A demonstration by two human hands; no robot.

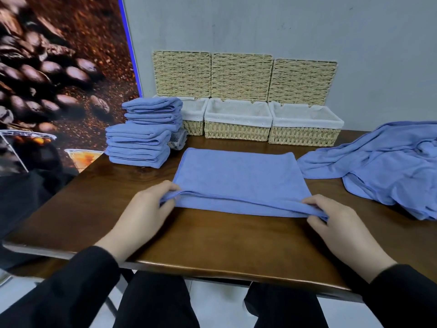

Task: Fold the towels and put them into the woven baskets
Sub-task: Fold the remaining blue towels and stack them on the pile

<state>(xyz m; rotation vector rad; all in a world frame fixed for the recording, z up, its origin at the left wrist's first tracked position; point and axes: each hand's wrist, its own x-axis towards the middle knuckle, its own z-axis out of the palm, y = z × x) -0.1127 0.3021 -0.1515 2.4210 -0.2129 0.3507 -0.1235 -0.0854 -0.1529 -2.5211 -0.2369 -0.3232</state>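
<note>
A blue microfibre towel lies flat mid-frame on the dark wooden table. The left hand pinches its near-left corner, fingers curled on the cloth, and the right hand pinches the near-right corner the same way. At upper centre sit three cloth-lined woven baskets with their lids up. A stack of folded blue towels is at the left and a rumpled heap of blue towels at the right edge.

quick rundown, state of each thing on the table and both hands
towel: flat on table, near corners pinched
left hand: grip on near left corner
right hand: grip on near right corner
folded stack: piled outside baskets
loose towels: crumpled, unfolded
baskets: lids up, middle and right ones empty
</note>
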